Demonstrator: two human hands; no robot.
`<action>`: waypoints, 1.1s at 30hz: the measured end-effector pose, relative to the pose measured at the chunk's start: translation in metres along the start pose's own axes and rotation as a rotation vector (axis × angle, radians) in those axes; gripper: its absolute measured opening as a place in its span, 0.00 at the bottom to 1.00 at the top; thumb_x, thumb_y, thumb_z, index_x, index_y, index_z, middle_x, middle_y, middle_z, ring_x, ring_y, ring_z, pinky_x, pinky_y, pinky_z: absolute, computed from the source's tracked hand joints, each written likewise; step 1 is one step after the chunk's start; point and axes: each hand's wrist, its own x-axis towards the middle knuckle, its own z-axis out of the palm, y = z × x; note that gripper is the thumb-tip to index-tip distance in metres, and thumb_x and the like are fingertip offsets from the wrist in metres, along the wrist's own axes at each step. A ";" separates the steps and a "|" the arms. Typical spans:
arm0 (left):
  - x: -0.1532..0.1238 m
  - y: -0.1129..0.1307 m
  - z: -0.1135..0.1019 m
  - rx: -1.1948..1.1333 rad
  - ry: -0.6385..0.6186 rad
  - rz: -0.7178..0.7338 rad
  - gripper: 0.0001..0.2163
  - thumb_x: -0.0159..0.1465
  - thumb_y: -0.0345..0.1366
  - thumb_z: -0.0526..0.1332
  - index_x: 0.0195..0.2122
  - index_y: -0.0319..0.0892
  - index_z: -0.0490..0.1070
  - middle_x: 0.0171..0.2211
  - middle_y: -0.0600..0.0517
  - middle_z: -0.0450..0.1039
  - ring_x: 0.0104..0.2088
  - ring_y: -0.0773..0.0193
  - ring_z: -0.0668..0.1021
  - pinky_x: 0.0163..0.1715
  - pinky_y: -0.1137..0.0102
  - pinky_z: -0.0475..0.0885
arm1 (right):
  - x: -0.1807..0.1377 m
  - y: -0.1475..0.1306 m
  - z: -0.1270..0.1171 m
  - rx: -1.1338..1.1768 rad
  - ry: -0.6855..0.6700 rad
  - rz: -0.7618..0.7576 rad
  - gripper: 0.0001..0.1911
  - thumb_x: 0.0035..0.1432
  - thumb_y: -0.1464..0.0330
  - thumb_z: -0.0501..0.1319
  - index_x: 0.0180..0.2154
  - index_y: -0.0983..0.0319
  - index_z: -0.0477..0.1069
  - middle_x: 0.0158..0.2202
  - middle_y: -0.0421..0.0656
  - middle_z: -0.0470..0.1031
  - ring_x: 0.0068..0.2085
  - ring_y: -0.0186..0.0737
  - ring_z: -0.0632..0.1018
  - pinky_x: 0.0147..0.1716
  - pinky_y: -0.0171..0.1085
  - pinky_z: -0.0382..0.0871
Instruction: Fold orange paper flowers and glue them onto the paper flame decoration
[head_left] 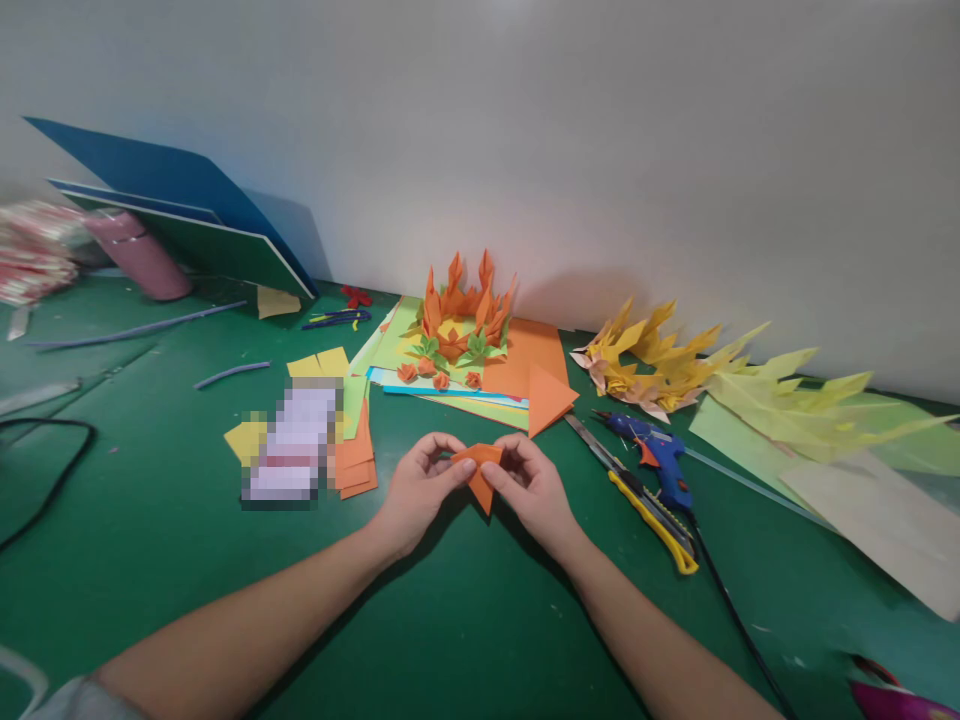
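Observation:
Both of my hands pinch a small folded piece of orange paper [478, 472] just above the green table [187, 560]. My left hand [420, 490] grips its left edge with thumb and fingers closed. My right hand [529, 485] holds its right side, fingers curled over the top. The paper's point hangs down between the two hands. An orange paper triangle [547, 398] lies just beyond them. Farther back stands an orange and green paper flower piece [461, 320] on a pile of coloured sheets.
A yellow utility knife [649, 510] and a blue glue gun [660, 460] with its black cord lie to the right. Yellow paper shapes [660, 365] and pale green sheets [795, 400] fill the far right. Orange and yellow paper squares [352, 450] lie left. Blue boards [172, 215] lean on the wall.

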 end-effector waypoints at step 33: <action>0.000 0.003 -0.002 0.515 -0.038 0.143 0.09 0.52 0.41 0.62 0.21 0.42 0.67 0.19 0.57 0.65 0.23 0.67 0.66 0.25 0.72 0.62 | -0.002 -0.007 -0.003 -0.131 -0.042 -0.131 0.11 0.57 0.62 0.55 0.26 0.60 0.65 0.22 0.37 0.64 0.24 0.33 0.66 0.24 0.32 0.61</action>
